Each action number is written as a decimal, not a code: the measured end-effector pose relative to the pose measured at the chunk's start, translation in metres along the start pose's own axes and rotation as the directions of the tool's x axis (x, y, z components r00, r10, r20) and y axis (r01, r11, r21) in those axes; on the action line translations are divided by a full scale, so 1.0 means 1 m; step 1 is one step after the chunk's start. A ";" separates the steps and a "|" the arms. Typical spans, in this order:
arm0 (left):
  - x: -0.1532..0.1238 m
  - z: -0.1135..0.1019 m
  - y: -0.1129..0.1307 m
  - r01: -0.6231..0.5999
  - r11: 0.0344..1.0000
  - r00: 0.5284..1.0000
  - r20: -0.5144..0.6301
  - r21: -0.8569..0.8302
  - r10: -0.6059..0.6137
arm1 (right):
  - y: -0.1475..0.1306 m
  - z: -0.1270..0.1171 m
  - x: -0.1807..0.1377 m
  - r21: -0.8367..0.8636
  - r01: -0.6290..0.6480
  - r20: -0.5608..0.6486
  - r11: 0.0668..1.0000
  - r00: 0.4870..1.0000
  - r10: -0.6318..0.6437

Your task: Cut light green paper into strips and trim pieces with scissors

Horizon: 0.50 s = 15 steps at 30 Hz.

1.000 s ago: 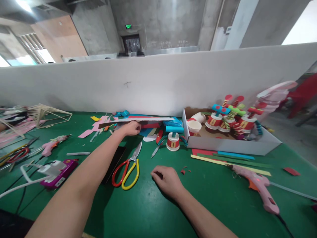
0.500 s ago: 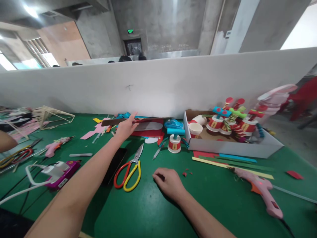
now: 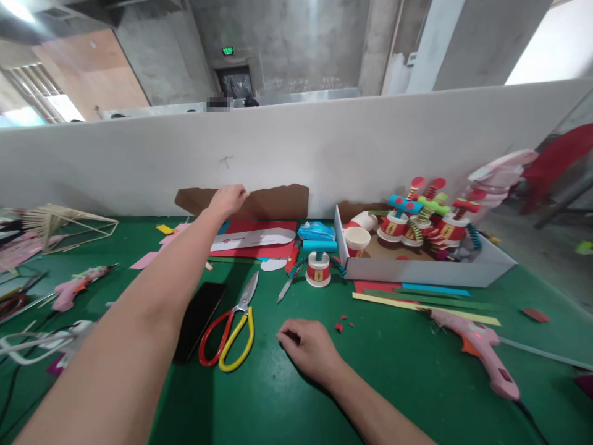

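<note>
Pinching or merely steadying, hard to tell which, the left hand [image 3: 229, 200] apparently props brown cardboard [image 3: 278, 203] against the white partition [image 3: 287, 145], while the empty right hand [image 3: 309, 347], loosely open, rests, perhaps for balance, on the green table [image 3: 271, 411].

Matt cardboard piece [image 3: 280, 203]; shiny metal scissor blades [image 3: 249, 290]; plastic glue gun [image 3: 482, 341]; smooth tabletop [image 3: 264, 405].

Cardboard [image 3: 278, 203] before partition [image 3: 296, 148], phone [image 3: 197, 324] left of scissors [image 3: 243, 306], figures [image 3: 395, 227] in box [image 3: 417, 271]
</note>
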<state>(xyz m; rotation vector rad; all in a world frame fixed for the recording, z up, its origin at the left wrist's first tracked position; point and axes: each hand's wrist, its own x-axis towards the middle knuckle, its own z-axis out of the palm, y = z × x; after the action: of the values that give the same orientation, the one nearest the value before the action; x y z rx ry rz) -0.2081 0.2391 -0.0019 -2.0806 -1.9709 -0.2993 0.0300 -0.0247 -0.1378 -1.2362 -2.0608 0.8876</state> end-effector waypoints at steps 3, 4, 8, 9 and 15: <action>0.017 -0.006 -0.003 -0.010 1.000 1.000 0.017 0.008 0.010 | 0.000 0.000 0.000 0.003 -0.006 0.002 1.000 1.000 0.006; 0.022 -0.009 -0.004 -0.005 1.000 1.000 0.021 0.014 0.004 | -0.001 0.000 0.000 0.002 -0.007 0.005 1.000 1.000 0.007; 0.042 -0.021 -0.007 0.013 0.999 0.999 0.036 0.037 -0.015 | -0.002 0.000 0.000 0.005 -0.016 0.013 1.000 1.000 0.016; 0.047 -0.024 -0.007 0.015 0.999 0.999 0.043 0.041 -0.017 | -0.002 0.000 0.000 0.009 -0.018 0.013 1.000 1.000 0.018; 0.070 -0.037 -0.009 0.028 0.998 0.996 0.079 0.051 -0.032 | -0.001 0.001 0.000 0.020 -0.035 0.013 0.999 0.999 0.035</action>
<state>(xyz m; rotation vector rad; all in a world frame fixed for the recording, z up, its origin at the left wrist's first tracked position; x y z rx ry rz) -0.2122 0.2936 0.0565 -2.0635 -2.0354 -0.1739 0.0286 -0.0253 -0.1377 -1.2624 -2.0408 0.9325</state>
